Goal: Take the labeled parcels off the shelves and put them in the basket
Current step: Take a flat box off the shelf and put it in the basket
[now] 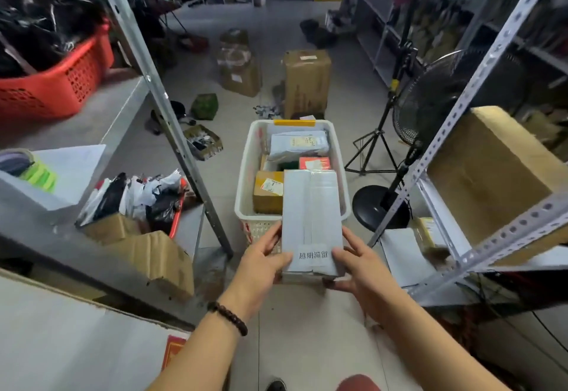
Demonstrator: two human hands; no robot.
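Head view has us looking down at a white box parcel, long and flat-sided, taped along its top seam, with a printed label at its near end. We hold that near end from both sides. Our left hand clasps the 9 o'clock edge with the thumb on top. Our right hand clasps the 3 o'clock edge, thumb on top and fingertips tucked beneath. The parcel's far end hangs over the 6 o'clock part of the white basket, above a brown carton, and as far as we can tell it is not yet set down. We judge it a stiff cardboard shell, light enough for this fingertip hold (its weight is only our guess). It looks smooth-faced and a little slippery, so the long edges are the place to hold it while lowering it flat. The basket stands on a pale tiled floor in a narrow aisle between steel shelving. A pedestal fan stands at 2 o'clock of the basket, and a red basket sits on a shelf at 10 o'clock.
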